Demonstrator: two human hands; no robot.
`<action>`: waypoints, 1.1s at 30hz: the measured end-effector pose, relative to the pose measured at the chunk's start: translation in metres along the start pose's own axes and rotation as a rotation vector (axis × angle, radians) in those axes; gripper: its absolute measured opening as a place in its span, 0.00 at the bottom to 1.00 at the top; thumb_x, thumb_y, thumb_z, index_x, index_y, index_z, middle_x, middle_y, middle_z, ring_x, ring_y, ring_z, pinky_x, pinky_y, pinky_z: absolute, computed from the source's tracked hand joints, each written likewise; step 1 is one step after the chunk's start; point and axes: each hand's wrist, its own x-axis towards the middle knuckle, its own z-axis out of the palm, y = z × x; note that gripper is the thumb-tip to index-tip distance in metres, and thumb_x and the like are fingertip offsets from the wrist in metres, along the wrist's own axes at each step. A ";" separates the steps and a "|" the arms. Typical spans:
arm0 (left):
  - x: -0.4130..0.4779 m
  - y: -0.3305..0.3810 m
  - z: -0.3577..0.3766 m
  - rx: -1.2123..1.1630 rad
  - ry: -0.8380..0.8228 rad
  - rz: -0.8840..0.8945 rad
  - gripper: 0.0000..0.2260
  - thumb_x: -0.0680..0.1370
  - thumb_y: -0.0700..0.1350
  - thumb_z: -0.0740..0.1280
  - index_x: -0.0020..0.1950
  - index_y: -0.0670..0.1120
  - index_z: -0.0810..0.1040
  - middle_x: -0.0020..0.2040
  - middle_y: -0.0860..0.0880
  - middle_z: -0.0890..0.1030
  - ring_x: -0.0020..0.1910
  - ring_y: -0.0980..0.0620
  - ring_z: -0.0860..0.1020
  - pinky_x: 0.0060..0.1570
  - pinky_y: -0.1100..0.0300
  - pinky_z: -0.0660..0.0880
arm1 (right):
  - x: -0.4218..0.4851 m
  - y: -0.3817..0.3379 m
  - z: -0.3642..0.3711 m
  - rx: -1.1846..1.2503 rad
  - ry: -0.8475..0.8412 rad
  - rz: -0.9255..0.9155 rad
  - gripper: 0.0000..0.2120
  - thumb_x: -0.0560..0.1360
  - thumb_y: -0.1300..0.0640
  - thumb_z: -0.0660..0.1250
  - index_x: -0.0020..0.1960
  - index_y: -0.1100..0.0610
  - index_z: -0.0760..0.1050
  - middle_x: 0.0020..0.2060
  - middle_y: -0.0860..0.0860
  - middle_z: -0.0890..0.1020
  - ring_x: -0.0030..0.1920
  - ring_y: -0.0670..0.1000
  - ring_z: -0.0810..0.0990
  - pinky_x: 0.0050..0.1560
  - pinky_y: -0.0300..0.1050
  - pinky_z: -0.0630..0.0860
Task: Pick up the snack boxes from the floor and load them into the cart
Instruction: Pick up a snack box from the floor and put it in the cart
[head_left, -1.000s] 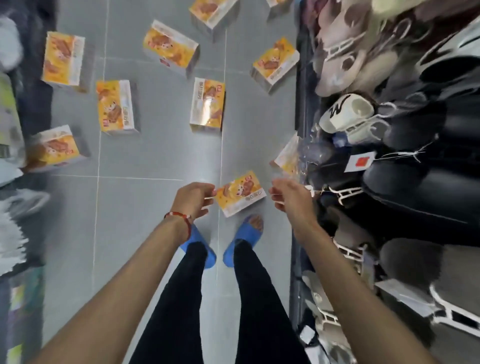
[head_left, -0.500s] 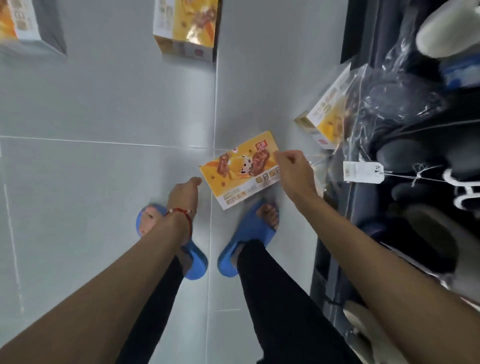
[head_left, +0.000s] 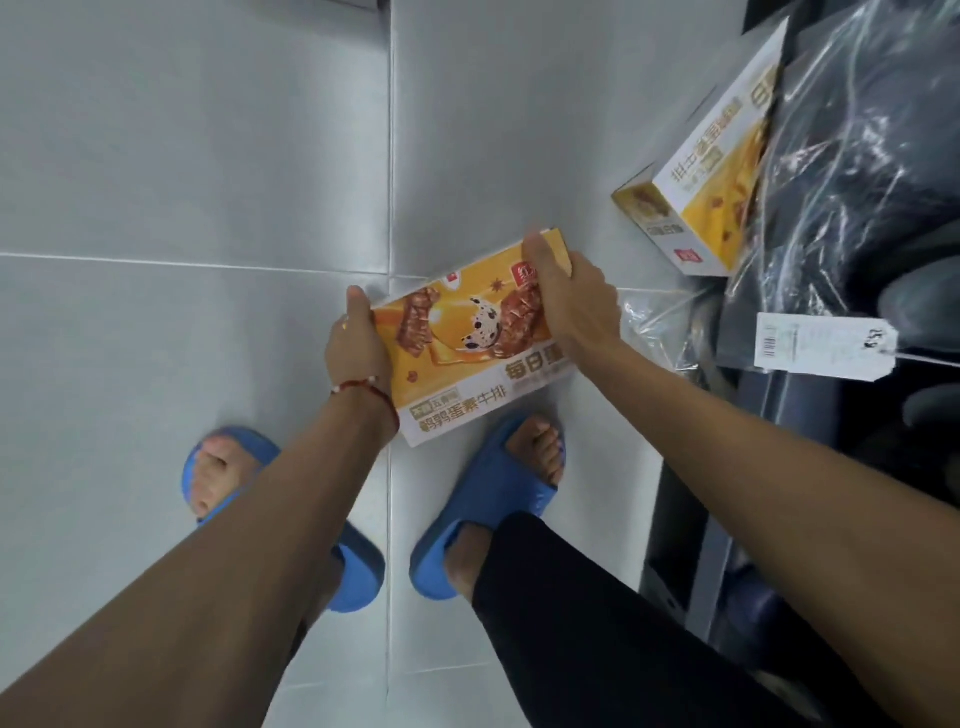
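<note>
An orange and white snack box (head_left: 467, 353) lies low over the grey tiled floor just ahead of my feet. My left hand (head_left: 356, 343) grips its left edge, fingers wrapped round the side. My right hand (head_left: 566, 296) clamps its upper right corner from above. A second snack box (head_left: 706, 197) leans on its side at the right, partly under clear plastic wrapping. No cart is in view.
A dark rack of plastic-wrapped goods (head_left: 857, 171) with a white price tag (head_left: 826, 345) fills the right side. My feet in blue slippers (head_left: 488, 499) stand just behind the held box. Grey floor tiles (head_left: 182, 156) stretch to the left.
My head has dropped much closer to the floor. My left hand moved from beside the box onto its left edge, and both hands now hold the box.
</note>
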 end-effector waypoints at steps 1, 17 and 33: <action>-0.018 0.011 0.001 0.024 0.013 0.029 0.31 0.68 0.71 0.65 0.57 0.47 0.82 0.52 0.48 0.85 0.44 0.51 0.84 0.46 0.60 0.81 | -0.010 -0.002 -0.002 0.030 0.017 0.018 0.39 0.71 0.19 0.51 0.62 0.49 0.76 0.55 0.49 0.83 0.57 0.55 0.80 0.66 0.60 0.73; -0.266 0.123 -0.116 0.013 -0.056 0.204 0.19 0.79 0.40 0.61 0.70 0.45 0.70 0.45 0.50 0.80 0.34 0.57 0.82 0.30 0.65 0.76 | -0.245 -0.099 -0.099 0.379 0.073 0.052 0.20 0.69 0.37 0.65 0.51 0.50 0.69 0.50 0.49 0.82 0.51 0.51 0.82 0.52 0.53 0.78; -0.510 0.204 -0.309 -0.009 -0.233 0.374 0.21 0.80 0.47 0.68 0.72 0.54 0.69 0.57 0.50 0.84 0.53 0.51 0.84 0.45 0.57 0.82 | -0.522 -0.197 -0.192 0.526 -0.255 -0.268 0.31 0.66 0.53 0.67 0.69 0.40 0.72 0.67 0.52 0.76 0.65 0.52 0.77 0.54 0.47 0.77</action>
